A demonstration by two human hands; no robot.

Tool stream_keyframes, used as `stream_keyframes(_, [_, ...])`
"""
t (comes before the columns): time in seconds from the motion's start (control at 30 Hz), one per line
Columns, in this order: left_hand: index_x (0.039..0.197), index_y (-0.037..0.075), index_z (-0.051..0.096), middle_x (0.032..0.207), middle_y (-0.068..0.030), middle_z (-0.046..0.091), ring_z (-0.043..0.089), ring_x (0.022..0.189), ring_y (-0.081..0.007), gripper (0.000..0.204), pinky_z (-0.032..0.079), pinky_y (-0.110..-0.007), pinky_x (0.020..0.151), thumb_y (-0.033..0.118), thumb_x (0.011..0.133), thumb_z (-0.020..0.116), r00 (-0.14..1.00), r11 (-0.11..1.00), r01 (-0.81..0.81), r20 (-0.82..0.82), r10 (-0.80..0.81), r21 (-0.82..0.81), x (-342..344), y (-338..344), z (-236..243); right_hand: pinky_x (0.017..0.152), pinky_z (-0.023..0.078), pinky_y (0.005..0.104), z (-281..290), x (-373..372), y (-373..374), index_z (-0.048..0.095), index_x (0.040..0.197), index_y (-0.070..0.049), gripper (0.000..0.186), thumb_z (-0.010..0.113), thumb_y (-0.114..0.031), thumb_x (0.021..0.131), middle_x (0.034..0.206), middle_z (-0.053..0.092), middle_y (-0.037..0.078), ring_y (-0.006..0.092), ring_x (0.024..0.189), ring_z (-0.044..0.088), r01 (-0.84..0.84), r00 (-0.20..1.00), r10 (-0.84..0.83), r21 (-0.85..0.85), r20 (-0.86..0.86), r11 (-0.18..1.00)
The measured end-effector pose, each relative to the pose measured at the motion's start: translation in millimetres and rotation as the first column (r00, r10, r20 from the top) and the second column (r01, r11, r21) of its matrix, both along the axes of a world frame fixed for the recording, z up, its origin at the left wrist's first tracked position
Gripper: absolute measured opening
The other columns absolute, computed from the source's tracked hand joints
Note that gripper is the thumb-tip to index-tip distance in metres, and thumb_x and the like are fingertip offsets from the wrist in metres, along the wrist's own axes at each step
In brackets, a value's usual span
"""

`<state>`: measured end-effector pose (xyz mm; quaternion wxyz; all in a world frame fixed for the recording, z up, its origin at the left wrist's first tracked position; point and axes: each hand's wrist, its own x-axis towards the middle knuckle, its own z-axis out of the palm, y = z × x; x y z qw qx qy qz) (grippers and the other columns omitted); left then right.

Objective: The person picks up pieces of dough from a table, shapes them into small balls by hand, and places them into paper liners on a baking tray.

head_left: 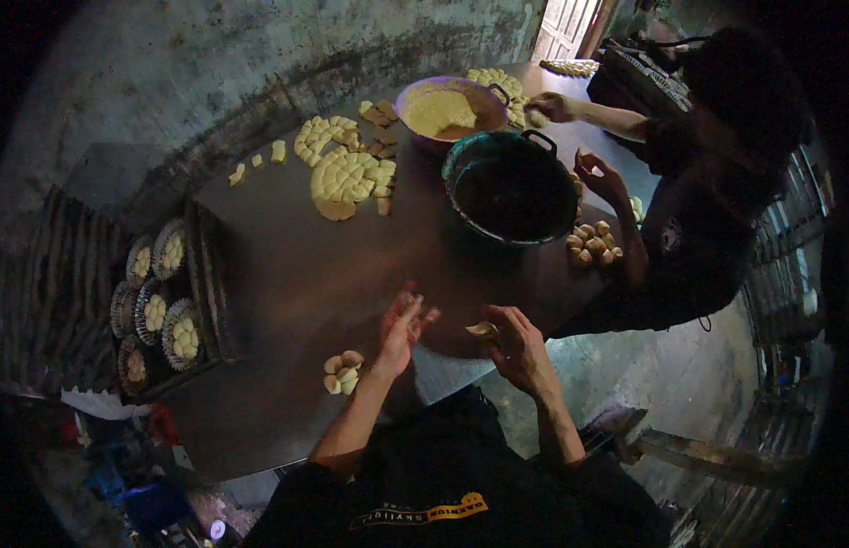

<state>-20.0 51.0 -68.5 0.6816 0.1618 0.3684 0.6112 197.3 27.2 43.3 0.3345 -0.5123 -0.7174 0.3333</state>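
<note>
My left hand (405, 331) is raised over the table's near edge, fingers apart, with nothing in it. To its right, my right hand (523, 352) pinches a small, pale tan piece of dough (483, 331) between thumb and fingers. A small cluster of rounded dough pieces (343, 372) lies on the table just left of my left wrist. Farther up stands a dark green basin (461, 215), its inside too dark to make out. Behind it is a purple bowl (408, 123) holding a yellowish mass.
Flattened dough pieces (342, 178) lie grouped on the dark table (296, 247). A tray (205, 274) of fluted cups with dough stands at left. Across the right corner, a co-worker's hands (554, 108) work near more dough balls (594, 244). A rough wall (214, 73) borders the far side.
</note>
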Motion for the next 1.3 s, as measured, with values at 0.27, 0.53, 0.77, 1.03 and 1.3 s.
stream_keyframes(0.27, [0.110,-0.001,0.066,0.113,-0.0068,0.066,0.061,0.107,-0.0155,0.019,0.050,-0.030,0.092,0.007,0.093,0.067,0.935,0.987,-0.006,-0.349,0.062,0.158,54.4,-14.2,59.7,0.098,0.050,0.0351,-12.5,-5.2,45.2,0.063,0.124,-0.007,0.049,0.069,0.006,0.077,0.127,0.060,0.015,0.0289,0.121,0.057,-0.088,0.975,0.123,0.185,-0.186,0.979])
stream_keyframes(0.53, [0.112,0.007,0.070,0.126,-0.0112,0.062,0.052,0.127,-0.0275,0.032,0.045,-0.039,0.105,0.032,0.092,0.070,0.238,0.868,0.045,-0.849,0.471,0.494,49.6,3.7,107.2,0.089,0.053,0.0317,13.7,7.1,91.1,0.066,0.117,-0.003,0.037,0.066,0.004,0.081,0.120,0.064,0.014,0.0243,0.106,0.065,-0.318,0.846,0.213,-0.141,-0.488,0.938])
stream_keyframes(0.77, [0.096,0.013,0.073,0.125,-0.0023,0.066,0.058,0.123,-0.0303,0.048,0.036,-0.048,0.111,0.059,0.084,0.064,0.088,0.603,0.442,-0.701,0.708,0.664,34.7,1.8,119.0,0.080,0.050,0.0318,-8.2,-10.0,82.2,0.070,0.105,0.000,0.015,0.067,-0.006,0.092,0.106,0.067,0.006,0.0156,0.087,0.063,-0.818,0.410,0.305,-0.198,-0.860,0.541])
stream_keyframes(1.03, [0.142,0.008,0.040,0.146,-0.0181,0.043,0.041,0.136,-0.0383,0.095,0.033,-0.050,0.111,0.059,0.071,0.078,0.512,0.718,0.197,-0.694,0.505,0.668,50.3,-3.5,83.4,0.081,0.048,0.0290,27.3,-18.5,116.2,0.067,0.093,-0.001,0.020,0.059,-0.018,0.100,0.092,0.069,0.006,0.0111,0.089,0.061,-0.967,0.246,0.470,-0.249,-0.848,0.057])
stream_keyframes(1.3, [0.157,0.023,-0.004,0.163,-0.0149,0.009,0.019,0.147,-0.0376,0.130,0.030,-0.053,0.113,0.037,0.068,0.088,0.732,0.837,-0.408,-0.418,0.538,0.364,24.8,-19.6,105.3,0.066,0.050,0.0326,-14.5,-67.9,433.0,0.068,0.101,0.004,0.040,0.051,-0.032,0.102,0.083,0.070,0.006,0.0148,0.072,0.063,-0.368,0.905,0.414,0.315,-0.094,0.875])
